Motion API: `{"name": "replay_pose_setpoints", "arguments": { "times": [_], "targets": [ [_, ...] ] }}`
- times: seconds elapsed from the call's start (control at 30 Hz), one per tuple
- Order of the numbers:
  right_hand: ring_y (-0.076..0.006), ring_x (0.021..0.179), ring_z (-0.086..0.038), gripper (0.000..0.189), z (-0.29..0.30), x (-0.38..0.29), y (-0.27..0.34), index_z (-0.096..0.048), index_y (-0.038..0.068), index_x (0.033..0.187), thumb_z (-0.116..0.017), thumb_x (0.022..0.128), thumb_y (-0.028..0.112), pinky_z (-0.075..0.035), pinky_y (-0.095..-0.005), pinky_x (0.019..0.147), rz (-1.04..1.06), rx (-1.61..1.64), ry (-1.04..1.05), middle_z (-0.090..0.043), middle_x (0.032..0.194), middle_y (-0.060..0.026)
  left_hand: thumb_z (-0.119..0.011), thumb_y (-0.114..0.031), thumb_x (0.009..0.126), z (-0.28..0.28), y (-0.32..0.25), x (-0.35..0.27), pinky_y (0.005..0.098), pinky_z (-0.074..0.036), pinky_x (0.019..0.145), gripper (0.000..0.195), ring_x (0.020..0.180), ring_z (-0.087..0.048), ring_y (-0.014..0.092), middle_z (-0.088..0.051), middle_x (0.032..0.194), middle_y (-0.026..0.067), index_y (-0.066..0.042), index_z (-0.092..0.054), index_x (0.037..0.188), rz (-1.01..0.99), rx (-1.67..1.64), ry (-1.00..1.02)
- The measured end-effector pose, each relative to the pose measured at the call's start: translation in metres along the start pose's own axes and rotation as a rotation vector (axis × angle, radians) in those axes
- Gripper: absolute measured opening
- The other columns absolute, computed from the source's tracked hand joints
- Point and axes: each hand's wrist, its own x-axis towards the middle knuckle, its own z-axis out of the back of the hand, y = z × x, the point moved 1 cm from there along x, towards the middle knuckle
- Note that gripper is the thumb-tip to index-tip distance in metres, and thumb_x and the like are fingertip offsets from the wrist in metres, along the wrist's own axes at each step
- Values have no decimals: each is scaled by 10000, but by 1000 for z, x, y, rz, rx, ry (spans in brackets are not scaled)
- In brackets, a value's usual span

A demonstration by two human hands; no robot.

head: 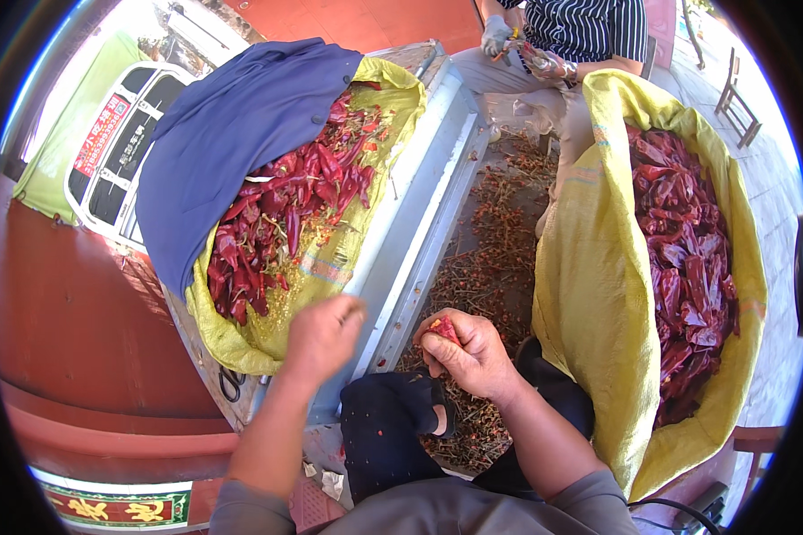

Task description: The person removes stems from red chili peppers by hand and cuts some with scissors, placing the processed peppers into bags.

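My right hand is closed around a dried red chili pepper, whose torn end shows between thumb and fingers. To its left, my left hand is raised over the metal ledge beside an open yellow woven sack; it is blurred, and whether its fingers hold anything cannot be told. Whole dried red chilies lie in that sack with loose seeds, partly under a dark blue cloth. On my right stands a second yellow woven sack, filled with dark red chili pieces.
Stems and chili scraps cover the ground between the metal-edged platform and the right sack. Another person sits ahead, gloved hands holding an orange-handled tool. A wooden chair stands at the far right.
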Motion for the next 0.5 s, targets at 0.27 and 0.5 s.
{"name": "replay_pose_setpoints", "arguments": {
  "times": [0.27, 0.5],
  "targets": [
    [-83, 665, -642, 219, 5, 7, -4, -668, 40, 1014, -676, 1054, 256, -532, -275, 624, -42, -36, -7, -657, 737, -2, -700, -472, 935, 13, -24, 147, 480, -575, 832, 434, 912, -750, 382, -775, 959, 205, -62, -765, 1064, 189, 455, -175],
    [-91, 756, -676, 112, 4, 12, -7, -658, 27, 1093, -697, 1023, 106, -547, -257, 681, -109, 112, -71, -681, 833, -18, -665, -439, 942, 14, -8, 165, 509, -547, 851, 355, 948, -726, 409, -766, 953, 199, -109, -769, 1017, 322, 384, -155]
  ]
}}
